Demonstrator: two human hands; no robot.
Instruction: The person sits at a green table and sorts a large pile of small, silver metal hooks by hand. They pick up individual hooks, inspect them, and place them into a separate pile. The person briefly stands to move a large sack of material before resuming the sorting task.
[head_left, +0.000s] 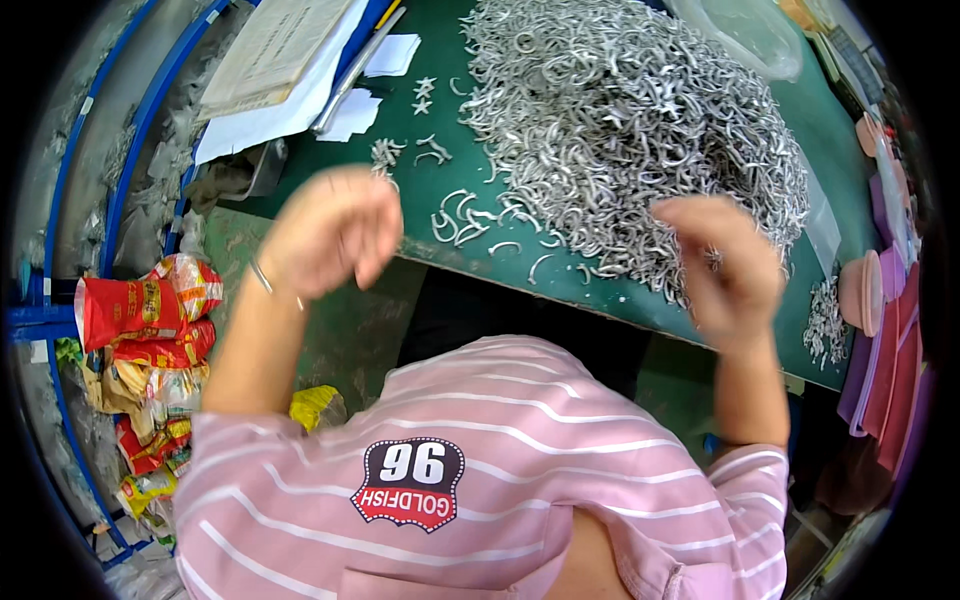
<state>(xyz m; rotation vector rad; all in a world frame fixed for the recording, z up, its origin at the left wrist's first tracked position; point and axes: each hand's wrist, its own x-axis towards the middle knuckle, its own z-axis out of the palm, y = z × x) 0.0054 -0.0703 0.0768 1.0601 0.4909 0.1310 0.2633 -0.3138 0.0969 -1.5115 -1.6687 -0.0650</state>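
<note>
A big heap of small curved silver-grey metal pieces [620, 130] covers much of the green table [400, 190]. My right hand [735, 270] is over the heap's near right edge, fingers bent and blurred; whether a piece is in them cannot be made out. Near the table's front left edge is my left hand [340, 230], smeared by motion with its fingers curled downward and their tips hidden. Just beyond it lies a small cluster of metal pieces [386, 153]. Between my hands, several loose curved pieces [462, 220] are scattered in front of the heap.
Papers [270, 60] and a silver pen-like rod [358, 68] lie at the far left. Several small star-shaped pieces [424, 96] sit nearby. A clear plastic bag [745, 35] is at the far right, pink and purple bins [870, 290] at the right. Blue shelving [115, 200] and red packets [130, 310] stand left.
</note>
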